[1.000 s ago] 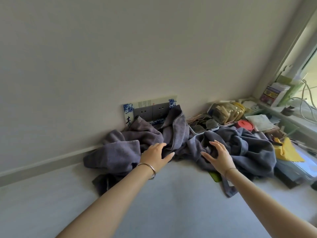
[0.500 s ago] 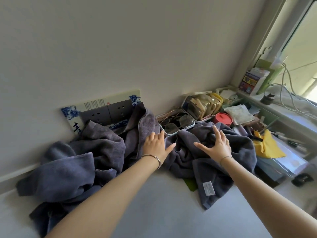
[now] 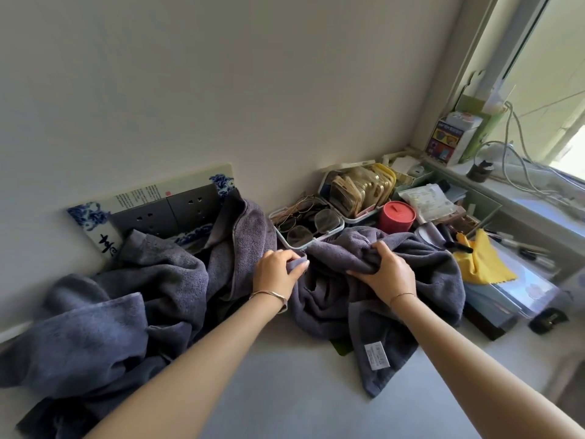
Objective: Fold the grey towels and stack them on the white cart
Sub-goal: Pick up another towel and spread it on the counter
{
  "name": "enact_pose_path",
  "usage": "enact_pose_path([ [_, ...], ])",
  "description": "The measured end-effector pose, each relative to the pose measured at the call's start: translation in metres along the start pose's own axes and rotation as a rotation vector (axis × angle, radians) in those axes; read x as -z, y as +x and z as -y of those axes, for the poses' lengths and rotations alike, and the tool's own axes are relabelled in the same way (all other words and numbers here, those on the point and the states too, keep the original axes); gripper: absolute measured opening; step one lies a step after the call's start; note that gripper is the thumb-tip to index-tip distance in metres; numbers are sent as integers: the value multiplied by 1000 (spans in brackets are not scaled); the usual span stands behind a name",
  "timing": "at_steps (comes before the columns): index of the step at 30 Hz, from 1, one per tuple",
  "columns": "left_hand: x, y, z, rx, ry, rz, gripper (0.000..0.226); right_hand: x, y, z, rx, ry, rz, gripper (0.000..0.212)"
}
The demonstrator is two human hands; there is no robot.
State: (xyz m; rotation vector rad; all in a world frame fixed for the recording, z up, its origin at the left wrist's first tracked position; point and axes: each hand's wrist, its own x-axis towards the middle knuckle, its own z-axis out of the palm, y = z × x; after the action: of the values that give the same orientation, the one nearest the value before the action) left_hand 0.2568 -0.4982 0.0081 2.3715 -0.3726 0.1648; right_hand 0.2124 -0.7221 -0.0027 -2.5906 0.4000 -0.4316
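I see the white tabletop carrying one crumpled grey towel at its left edge, a second grey towel against the back clutter. My left hand pinches its corner; my right hand grips a bunched fold.

Grey towels of matt, nubbly terry cloth, yellow cloth smooth and thin, red tin matt, glasses thin metal-rimmed, desk smooth matt white
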Motion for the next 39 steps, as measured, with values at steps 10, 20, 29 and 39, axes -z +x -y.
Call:
enact_pose_path([
  [10,92,3,-87,-5,-819,-41,14,143,13,76,155,108,-233,65],
  [20,257,-65,-142,-242,-851,-273,17,242,-63,222,346,173,-441,62],
  [29,392,-179,-101,-247,-833,-480,16,242,-174,359,461,349,-278,61],
  [39,443,-336,45,117,-804,-632,16,100,-321,451,503,550,193,58],
])
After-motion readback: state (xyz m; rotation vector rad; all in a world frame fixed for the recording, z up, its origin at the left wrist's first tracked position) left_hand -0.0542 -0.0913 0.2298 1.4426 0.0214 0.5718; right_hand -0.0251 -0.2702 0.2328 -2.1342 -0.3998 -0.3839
